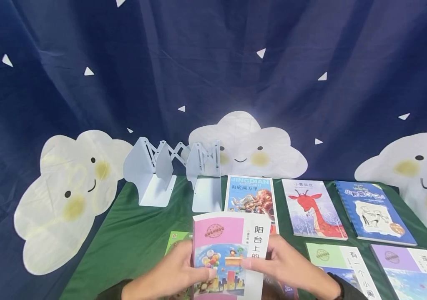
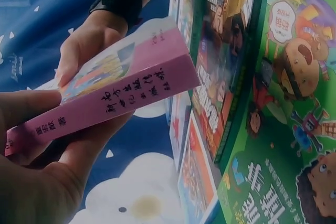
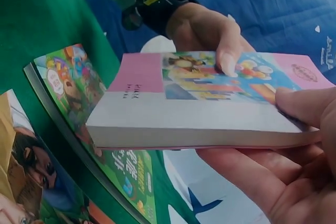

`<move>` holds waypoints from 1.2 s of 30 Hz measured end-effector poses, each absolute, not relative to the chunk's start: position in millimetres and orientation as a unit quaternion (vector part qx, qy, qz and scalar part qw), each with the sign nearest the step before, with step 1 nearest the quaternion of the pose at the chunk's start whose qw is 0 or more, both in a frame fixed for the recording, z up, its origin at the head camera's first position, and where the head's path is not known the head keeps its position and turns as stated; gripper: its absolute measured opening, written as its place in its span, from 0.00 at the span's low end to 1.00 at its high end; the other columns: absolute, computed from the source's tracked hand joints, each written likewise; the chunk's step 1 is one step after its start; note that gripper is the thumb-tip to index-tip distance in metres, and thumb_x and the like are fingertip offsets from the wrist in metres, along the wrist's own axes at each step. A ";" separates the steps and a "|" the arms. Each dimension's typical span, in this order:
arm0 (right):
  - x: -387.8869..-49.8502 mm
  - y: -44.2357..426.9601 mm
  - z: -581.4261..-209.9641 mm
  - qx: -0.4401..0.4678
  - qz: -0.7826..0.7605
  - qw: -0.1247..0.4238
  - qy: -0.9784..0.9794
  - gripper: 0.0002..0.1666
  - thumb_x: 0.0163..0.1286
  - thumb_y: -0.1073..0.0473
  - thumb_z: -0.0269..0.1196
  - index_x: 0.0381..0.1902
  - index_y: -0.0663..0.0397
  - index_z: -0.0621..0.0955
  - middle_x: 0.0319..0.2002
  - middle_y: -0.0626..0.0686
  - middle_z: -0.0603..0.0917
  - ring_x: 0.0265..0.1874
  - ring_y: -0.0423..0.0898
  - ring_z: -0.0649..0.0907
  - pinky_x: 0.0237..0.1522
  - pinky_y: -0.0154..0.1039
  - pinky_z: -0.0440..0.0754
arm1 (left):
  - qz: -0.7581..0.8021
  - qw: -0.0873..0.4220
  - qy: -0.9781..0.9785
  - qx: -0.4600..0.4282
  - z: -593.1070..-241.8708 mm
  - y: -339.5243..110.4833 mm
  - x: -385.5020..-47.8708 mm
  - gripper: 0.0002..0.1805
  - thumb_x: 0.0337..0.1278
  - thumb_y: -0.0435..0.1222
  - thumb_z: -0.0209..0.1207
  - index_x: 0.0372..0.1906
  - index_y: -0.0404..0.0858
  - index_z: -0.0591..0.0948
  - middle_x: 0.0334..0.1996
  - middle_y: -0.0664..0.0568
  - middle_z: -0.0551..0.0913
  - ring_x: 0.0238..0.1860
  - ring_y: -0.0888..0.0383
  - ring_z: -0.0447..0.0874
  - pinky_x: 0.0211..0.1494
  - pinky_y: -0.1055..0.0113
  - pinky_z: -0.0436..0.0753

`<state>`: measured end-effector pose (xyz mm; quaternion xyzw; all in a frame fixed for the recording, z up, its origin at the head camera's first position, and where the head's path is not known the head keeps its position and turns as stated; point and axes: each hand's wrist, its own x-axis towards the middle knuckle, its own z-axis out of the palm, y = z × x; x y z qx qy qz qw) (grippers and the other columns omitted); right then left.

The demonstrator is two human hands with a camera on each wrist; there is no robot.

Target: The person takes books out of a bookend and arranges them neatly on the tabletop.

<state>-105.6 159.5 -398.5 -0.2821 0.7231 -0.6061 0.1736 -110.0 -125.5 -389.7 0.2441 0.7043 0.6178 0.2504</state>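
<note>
A pink and white paperback book (image 1: 219, 253) with a balloon picture on its cover is held up above the table, front cover facing me. My left hand (image 1: 174, 271) grips its left edge, thumb across the cover. On the opposite edge my right hand (image 1: 292, 266) holds it the same way, thumb on the cover and fingers beneath. The left wrist view shows the pink spine (image 2: 110, 103) on the left hand's side. In the right wrist view the white page edge (image 3: 199, 137) faces the right hand. Below the book lies a green picture book (image 2: 289, 103), partly hidden.
A pale blue expandable bookend (image 1: 172, 175) stands at the back left of the green cloth (image 1: 123, 241). An octopus-cover book (image 1: 251, 196), a red deer book (image 1: 312, 208), a blue book (image 1: 375, 212) and several others lie flat to the right.
</note>
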 end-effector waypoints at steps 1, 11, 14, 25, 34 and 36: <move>-105.9 158.0 -398.6 -0.278 -0.610 0.175 0.721 0.19 0.76 0.61 0.64 0.62 0.52 0.83 0.52 0.55 0.91 0.47 0.42 0.91 0.47 0.37 0.91 | 0.617 0.248 0.705 0.245 -390.1 -126.1 -110.8 0.24 0.63 0.32 0.66 0.63 0.31 0.78 0.52 0.35 0.89 0.47 0.62 0.91 0.51 0.71 0.89; -112.1 139.1 -400.1 -0.258 -0.623 0.180 0.716 0.19 0.75 0.60 0.64 0.62 0.55 0.83 0.51 0.58 0.91 0.47 0.44 0.91 0.48 0.36 0.90 | 0.544 0.214 0.765 0.270 -394.3 -148.1 -123.6 0.24 0.63 0.40 0.69 0.62 0.39 0.79 0.47 0.46 0.92 0.42 0.63 0.92 0.44 0.68 0.92; -116.7 131.6 -401.1 -0.256 -0.630 0.177 0.711 0.21 0.75 0.61 0.64 0.64 0.57 0.81 0.53 0.61 0.90 0.48 0.44 0.91 0.49 0.38 0.91 | 0.500 0.168 0.792 0.308 -398.6 -160.1 -129.5 0.25 0.65 0.43 0.69 0.65 0.47 0.77 0.50 0.53 0.90 0.45 0.65 0.91 0.47 0.68 0.91; -145.8 102.4 -407.4 -0.152 -0.693 0.219 0.670 0.28 0.74 0.59 0.66 0.68 0.62 0.76 0.51 0.65 0.90 0.41 0.55 0.93 0.33 0.53 0.92 | 0.227 -0.065 0.921 0.309 -390.6 -216.5 -156.3 0.39 0.71 0.53 0.60 0.80 0.47 0.63 0.80 0.48 0.66 0.79 0.44 0.66 0.77 0.38 0.71; -165.7 62.8 -422.3 -0.118 -0.706 0.252 0.651 0.25 0.72 0.61 0.65 0.64 0.64 0.79 0.47 0.65 0.91 0.37 0.53 0.93 0.25 0.42 0.91 | 0.071 -0.165 0.936 0.303 -395.4 -254.2 -191.7 0.39 0.69 0.52 0.61 0.77 0.39 0.68 0.77 0.43 0.70 0.80 0.39 0.63 0.78 0.40 0.71; -168.3 54.6 -424.0 -0.111 -0.708 0.258 0.648 0.24 0.72 0.62 0.65 0.63 0.65 0.79 0.46 0.66 0.91 0.37 0.54 0.93 0.25 0.42 0.91 | 0.048 -0.193 0.928 0.315 -398.9 -259.5 -197.9 0.38 0.67 0.51 0.62 0.76 0.37 0.69 0.76 0.41 0.71 0.79 0.38 0.65 0.78 0.41 0.72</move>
